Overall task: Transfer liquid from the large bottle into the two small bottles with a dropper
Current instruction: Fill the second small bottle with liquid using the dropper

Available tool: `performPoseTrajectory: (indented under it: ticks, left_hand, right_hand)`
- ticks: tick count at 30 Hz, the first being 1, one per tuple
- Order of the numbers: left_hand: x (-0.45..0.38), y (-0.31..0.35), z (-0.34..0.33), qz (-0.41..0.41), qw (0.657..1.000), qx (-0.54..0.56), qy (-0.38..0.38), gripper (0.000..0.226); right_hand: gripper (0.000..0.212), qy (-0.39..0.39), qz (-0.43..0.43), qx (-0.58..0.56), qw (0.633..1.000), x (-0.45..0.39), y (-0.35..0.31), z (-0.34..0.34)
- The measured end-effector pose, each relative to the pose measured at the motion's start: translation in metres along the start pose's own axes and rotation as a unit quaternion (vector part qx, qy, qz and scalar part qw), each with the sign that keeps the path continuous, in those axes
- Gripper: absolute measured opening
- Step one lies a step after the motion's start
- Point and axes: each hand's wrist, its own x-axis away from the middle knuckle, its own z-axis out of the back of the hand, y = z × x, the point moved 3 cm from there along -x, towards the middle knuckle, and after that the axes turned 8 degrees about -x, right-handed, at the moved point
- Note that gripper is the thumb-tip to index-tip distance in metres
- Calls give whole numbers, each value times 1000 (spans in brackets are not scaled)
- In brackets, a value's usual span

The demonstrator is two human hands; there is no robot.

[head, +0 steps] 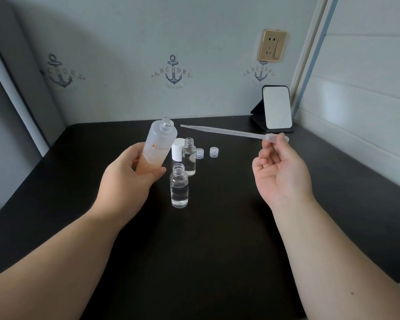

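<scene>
Two small bottles (180, 189) (189, 157) stand uncapped on the table (217, 239), both already part-filled. Your left hand (127, 179) grips the large bottle (158, 147), lifted and tilted right; your right hand (280, 167) pinches the dropper (231, 132) bulb, tip just beside the open mouth. Looks like the draw step: next, thread the tip into the neck, down to the liquid.

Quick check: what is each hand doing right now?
Left hand: grips the large bottle.
Right hand: pinches the dropper by its bulb.
</scene>
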Motion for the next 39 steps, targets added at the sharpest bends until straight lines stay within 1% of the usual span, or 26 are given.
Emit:
performPoseTrajectory:
  ticks: [6,11,23,28,30,32,36,39]
  left_hand:
    - [1,2,0,-18,1000,-23,9,50]
    - [-1,0,0,-20,999,-28,15,49]
    - [-2,-3,1,-24,998,-42,27,57]
    - [-2,-5,1,-32,997,-57,37,54]
    - [-3,-5,2,-32,997,-62,40,49]
    - [-4,-5,3,-36,995,-78,42,45]
    - [-3,-2,3,-63,988,-131,54,46]
    - [-1,0,0,-87,983,-156,38,50]
  right_hand:
    - [16,2,5,13,1000,0,-1,-1]
    - [17,6,8,11,1000,0,-1,0]
    - [20,5,11,21,1000,0,-1,0]
    - [20,8,17,36,999,1,-1,-1]
    - [19,15,18,36,999,1,-2,-1]
    - [19,24,20,36,999,2,-2,-1]
    - [18,31,27,45,998,2,-3,-1]
    - [15,26,35,59,997,2,-3,-2]
